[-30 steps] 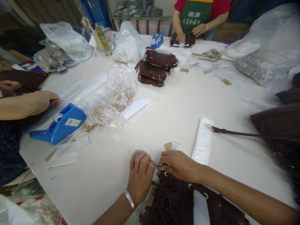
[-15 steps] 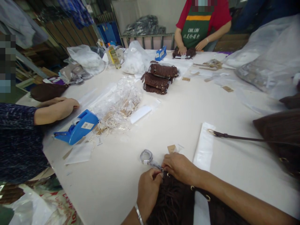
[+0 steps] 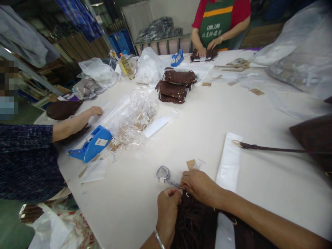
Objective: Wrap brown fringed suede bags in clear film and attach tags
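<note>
A dark brown fringed bag (image 3: 190,221) lies at the table's near edge, partly hidden under my forearms, with gold rings along it and a white strip (image 3: 224,230) across it. From its top runs a grey, plastic-wrapped strap (image 3: 163,173), its far end coiled in a loop with a small white label. My left hand (image 3: 167,207) pinches the strap where it meets the bag. Fingers bent, my right hand (image 3: 198,185) grips that same spot from the other side; the fastening between the fingertips is too small to make out.
A white folded sheet (image 3: 229,162) lies right, beside another brown bag (image 3: 308,141). Leftward are a blue tape dispenser (image 3: 90,143) and a heap of tags in clear plastic (image 3: 137,117). Folded brown bags (image 3: 176,86) are stacked mid-table. Two co-workers stand left and at the back.
My hands keep pinching the strap at the bag. At left the co-worker's arm has reached further over the table. The back co-worker's hands have come closer together. The view has shifted slightly.
</note>
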The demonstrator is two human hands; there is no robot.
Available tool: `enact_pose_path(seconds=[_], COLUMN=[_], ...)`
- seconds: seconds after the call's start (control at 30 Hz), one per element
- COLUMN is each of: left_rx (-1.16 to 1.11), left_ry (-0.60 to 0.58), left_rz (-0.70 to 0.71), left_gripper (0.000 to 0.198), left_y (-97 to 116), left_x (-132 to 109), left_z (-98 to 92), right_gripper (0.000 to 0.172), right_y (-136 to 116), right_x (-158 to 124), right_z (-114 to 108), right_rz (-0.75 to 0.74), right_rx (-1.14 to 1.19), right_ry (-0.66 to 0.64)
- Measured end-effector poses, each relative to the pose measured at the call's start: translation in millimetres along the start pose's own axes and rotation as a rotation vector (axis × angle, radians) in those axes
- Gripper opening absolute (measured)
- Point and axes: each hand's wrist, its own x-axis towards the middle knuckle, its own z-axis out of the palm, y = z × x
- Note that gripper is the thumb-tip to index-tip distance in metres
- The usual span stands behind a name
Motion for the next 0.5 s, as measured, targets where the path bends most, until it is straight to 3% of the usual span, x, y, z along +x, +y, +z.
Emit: enact_pose_path(seconds=[0.3, 0.5], left_rx=[-0.006, 0.531], left_ry=[0.141, 0.113], left_rz=[0.075, 0.450], left_gripper=[0.015, 0.016], left_y=[-9, -7], left_x=[4, 1], left_z=[12.8, -9.7], right_gripper=[0.021, 0.021], right_y=[-2, -5], right_x=[-5, -9], right_z=[-3, 0], right_rz=[-0.011, 0.001], right_rx=[0.025, -0.035], right_ry=[0.005, 0.041])
